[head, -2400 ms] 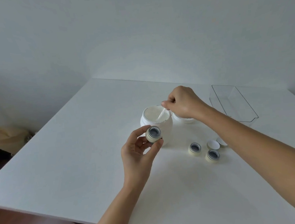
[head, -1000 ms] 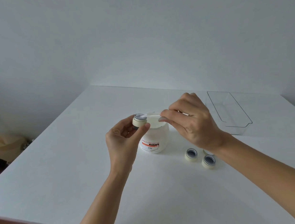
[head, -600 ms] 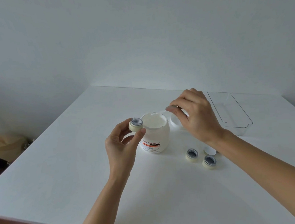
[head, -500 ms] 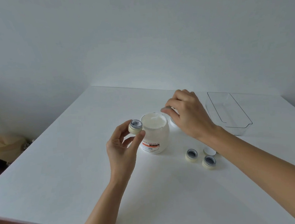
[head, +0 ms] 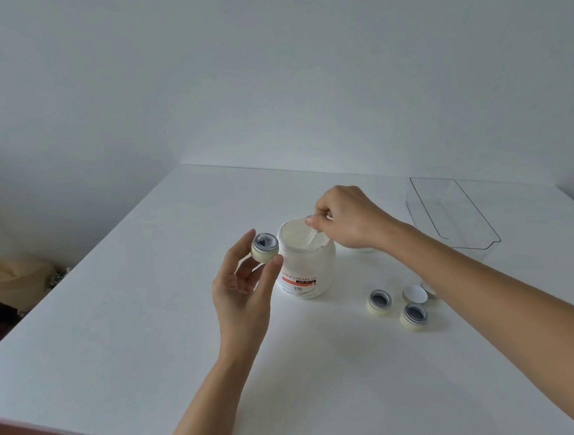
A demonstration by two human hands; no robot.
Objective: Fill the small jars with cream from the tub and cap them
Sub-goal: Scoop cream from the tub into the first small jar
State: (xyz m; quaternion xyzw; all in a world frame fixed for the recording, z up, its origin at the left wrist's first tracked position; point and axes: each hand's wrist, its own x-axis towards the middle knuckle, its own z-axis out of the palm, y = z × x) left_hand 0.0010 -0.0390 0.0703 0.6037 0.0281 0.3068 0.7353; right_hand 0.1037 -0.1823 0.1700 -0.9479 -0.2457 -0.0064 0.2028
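An open white cream tub [head: 308, 270] with an orange-striped label stands mid-table. My left hand [head: 241, 289] holds a small cream-coloured jar [head: 265, 247] between thumb and fingers, just left of the tub's rim, its dark mouth facing me. My right hand [head: 346, 221] pinches a thin white spatula [head: 311, 237] whose blade dips into the tub. Two more small open jars [head: 379, 302] [head: 414, 316] sit on the table to the right, beside two white caps [head: 415, 293] [head: 428, 288].
A clear plastic tray [head: 465, 234] stands at the back right of the white table [head: 150, 331]. The tub's lid is mostly hidden behind my right wrist. A tan bag [head: 12, 278] lies on the floor beyond the table's left edge.
My right hand came back from beside the held jar to the tub and lowered the spatula into the cream. My left hand kept the jar and tilted its mouth toward me.
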